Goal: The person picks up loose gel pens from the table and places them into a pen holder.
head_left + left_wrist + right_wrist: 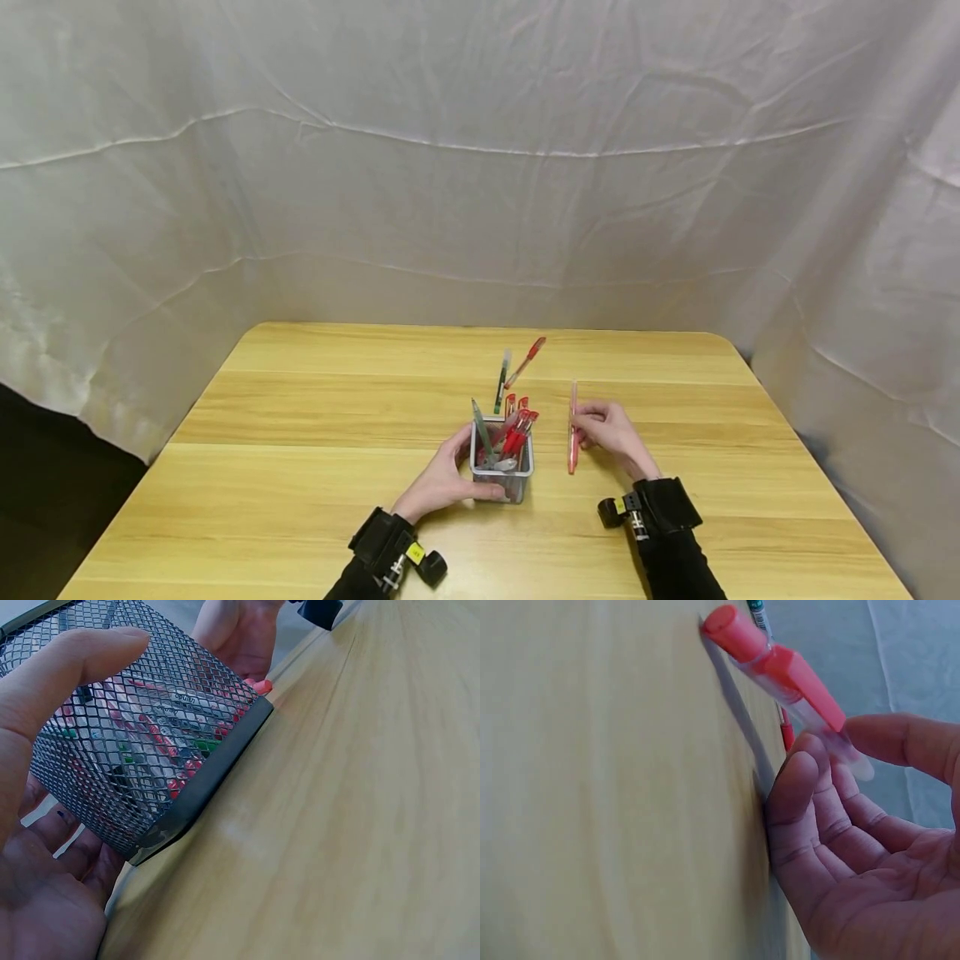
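Within the grip of the left hand [441,485], thumb and fingers wide around it, is a mesh pen holder [516,487], the right hand [613,433] pinching a red pen [573,454] between thumb and fingers over the counter [300,467], a green-ended pen [501,385] lying beyond both.

pen lettering [184,698] — not legible

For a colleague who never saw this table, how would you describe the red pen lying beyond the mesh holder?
On the wooden table, find the mesh holder gripped by the left hand. Just beyond it lie the green pen and, to its right, the red pen. What sets the second apart is its red cap, pointing toward the table's far edge.
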Demonstrator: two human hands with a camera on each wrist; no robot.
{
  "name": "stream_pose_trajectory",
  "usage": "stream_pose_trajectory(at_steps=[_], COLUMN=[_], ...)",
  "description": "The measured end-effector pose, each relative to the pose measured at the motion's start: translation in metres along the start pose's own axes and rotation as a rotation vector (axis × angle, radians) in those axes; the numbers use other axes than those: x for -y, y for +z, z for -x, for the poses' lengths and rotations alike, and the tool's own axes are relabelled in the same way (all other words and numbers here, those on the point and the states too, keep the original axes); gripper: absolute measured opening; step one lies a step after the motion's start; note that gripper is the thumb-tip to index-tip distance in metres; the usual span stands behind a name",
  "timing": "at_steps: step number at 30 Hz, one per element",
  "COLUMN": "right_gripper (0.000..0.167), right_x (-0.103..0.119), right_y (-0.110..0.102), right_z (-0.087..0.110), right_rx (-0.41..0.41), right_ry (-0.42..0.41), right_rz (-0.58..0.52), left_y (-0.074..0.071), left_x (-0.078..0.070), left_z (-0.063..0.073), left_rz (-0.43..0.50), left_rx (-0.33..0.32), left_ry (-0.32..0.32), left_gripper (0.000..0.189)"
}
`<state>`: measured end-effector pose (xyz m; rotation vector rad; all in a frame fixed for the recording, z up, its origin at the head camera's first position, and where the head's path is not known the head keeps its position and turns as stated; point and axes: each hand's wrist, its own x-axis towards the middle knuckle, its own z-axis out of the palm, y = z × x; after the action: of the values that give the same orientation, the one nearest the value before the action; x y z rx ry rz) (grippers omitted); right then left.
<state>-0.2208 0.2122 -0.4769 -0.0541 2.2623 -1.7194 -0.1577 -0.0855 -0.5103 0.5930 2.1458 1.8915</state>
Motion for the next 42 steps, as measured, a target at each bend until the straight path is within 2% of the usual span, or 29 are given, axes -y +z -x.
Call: stream_pose_trajectory(at_steps=[5, 7, 14, 21, 24, 27, 29, 35, 40, 42], right_gripper=[0.041, 0.043, 0.03, 0.011, 0.013, 0.022, 0.025, 0.015, 0.02, 0.022], right_x=[0.004, 0.008, 0.028, 0.047, 0.051, 0.056, 0.059, 0.062, 0.045, 0.04], right_y=[-0.001, -0.001, 0.003, 0.008, 0.01, 0.013, 0.015, 0.018, 0.014, 0.013], right_z=[0.012, 0.017, 0.03, 0.039, 0.043, 0.049, 0.052, 0.057, 0.046, 0.042], right_rx=[-0.024, -0.044, -0.146, -0.198, -0.217, -0.237, -0.241, -0.223, -0.139, -0.12], right_ry=[-0.014, -0.048, -0.265, -0.405, -0.466, -0.512, -0.543, -0.655, -0.808, -0.856], right_rz=[-0.04, -0.056, -0.113, -0.168, -0.179, -0.199, -0.221, -0.272, -0.31, -0.292], left_y=[0.0, 0.0, -0.001, -0.002, -0.002, -0.002, -0.002, -0.001, -0.001, -0.001], left_x=[-0.002, -0.002, -0.002, 0.0, 0.0, 0.0, 0.0, 0.0, 0.001, 0.001], left_z=[0.002, 0.003, 0.004, 0.003, 0.003, 0.003, 0.003, 0.003, 0.003, 0.003], left_rz=[0.0, 0.002, 0.001, -0.01, -0.014, -0.01, -0.007, -0.004, -0.003, -0.001], left_rx=[0.0, -0.001, -0.001, 0.0, 0.003, 0.004, 0.003, 0.005, 0.006, 0.002], left_ry=[-0.014, -0.017, -0.003, 0.007, 0.018, 0.021, 0.014, 0.015, 0.024, 0.02], left_gripper=[0.086, 0.086, 0.086, 0.085, 0.085, 0.085, 0.085, 0.084, 0.084, 0.085])
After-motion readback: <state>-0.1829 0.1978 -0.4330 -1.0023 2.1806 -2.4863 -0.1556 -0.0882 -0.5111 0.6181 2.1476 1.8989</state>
